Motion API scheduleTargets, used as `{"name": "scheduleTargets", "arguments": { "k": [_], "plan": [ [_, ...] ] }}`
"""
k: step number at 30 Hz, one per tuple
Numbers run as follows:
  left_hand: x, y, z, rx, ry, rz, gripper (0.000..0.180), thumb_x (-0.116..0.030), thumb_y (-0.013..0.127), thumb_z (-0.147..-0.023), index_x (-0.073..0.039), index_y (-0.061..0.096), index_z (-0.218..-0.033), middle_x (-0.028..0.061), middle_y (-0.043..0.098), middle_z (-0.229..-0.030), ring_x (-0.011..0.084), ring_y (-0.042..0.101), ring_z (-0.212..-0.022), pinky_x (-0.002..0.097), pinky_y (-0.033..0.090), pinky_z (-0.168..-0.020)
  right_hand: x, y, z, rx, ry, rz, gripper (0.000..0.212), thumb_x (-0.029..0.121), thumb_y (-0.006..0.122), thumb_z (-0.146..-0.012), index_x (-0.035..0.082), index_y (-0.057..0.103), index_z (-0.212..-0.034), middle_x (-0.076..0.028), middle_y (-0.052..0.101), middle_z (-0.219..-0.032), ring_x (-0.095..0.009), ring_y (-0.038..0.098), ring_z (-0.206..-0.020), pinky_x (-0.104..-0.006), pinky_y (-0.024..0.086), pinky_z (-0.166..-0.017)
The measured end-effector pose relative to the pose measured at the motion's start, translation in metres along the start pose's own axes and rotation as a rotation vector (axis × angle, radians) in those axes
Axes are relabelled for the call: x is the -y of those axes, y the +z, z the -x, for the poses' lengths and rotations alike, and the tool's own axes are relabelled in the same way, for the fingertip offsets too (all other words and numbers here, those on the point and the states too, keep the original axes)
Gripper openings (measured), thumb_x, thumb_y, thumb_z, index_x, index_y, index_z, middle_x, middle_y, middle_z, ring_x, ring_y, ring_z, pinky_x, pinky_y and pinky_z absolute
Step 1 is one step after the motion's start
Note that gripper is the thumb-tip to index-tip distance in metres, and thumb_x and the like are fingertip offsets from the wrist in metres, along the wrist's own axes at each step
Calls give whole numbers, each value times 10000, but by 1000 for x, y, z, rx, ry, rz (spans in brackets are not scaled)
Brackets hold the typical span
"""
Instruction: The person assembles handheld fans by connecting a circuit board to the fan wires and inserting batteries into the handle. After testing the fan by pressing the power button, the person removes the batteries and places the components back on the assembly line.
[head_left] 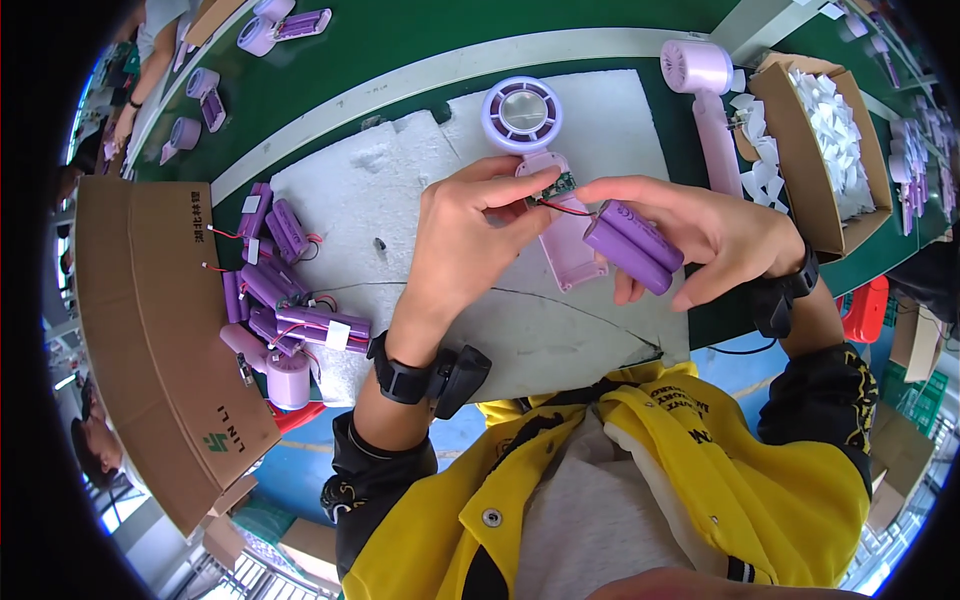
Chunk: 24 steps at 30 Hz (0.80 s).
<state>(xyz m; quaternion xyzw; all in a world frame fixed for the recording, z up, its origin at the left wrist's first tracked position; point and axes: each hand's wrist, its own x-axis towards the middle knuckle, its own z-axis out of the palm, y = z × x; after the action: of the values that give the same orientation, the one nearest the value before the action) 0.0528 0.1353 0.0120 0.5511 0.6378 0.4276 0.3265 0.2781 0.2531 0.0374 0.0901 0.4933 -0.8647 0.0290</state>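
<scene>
A pink handheld fan lies on the white foam sheet, its round lilac head (522, 114) at the far end and its open handle shell (575, 250) toward me. The thumb and fingers of my left hand (465, 235) pinch around a small green circuit board (558, 184) at the top of that handle. My right hand (735, 230) cradles a purple two-cell battery pack (635, 245) above the shell, with its index fingertip reaching toward the board. Red and black wires (565, 208) run from the pack to the board. My left fingers partly hide the wire ends.
Several wired purple battery packs (265, 275) and a pink fan (288, 380) lie at left beside a large cardboard box (160, 330). At right are another fan (697, 68) and a carton (880, 205) of white pieces. A person's arm (150, 80) shows far left.
</scene>
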Motion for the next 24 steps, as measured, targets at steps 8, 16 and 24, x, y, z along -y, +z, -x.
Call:
{"name": "scheduleTargets", "arguments": {
  "k": [8,16,24],
  "plan": [
    [-9,0,-1,-13,86,-146,325,-15,741,-720,-75,753,-1040,116,723,-953,178,692,-695,266,555,-657,4,-5,-1,-80,33,181,862,34,840,-671,41,394,-1409,-98,521,-1245,-227,613,-1038,-345,505,-927],
    [-10,4,1,-37,91,-149,306,-31,723,-727,-64,754,-1029,136,723,-938,206,698,-678,276,558,-648,-3,4,-2,-159,-269,887,778,88,883,-599,37,540,-1295,-117,568,-1219,-264,572,-1093,-360,484,-936],
    [-2,3,0,-38,134,-152,293,-33,696,-773,-73,751,-1058,207,712,-937,246,710,-668,296,560,-639,-22,11,-15,-298,-353,1053,764,110,899,-577,51,554,-1256,-121,574,-1237,-309,541,-1144,-381,479,-959]
  ]
}}
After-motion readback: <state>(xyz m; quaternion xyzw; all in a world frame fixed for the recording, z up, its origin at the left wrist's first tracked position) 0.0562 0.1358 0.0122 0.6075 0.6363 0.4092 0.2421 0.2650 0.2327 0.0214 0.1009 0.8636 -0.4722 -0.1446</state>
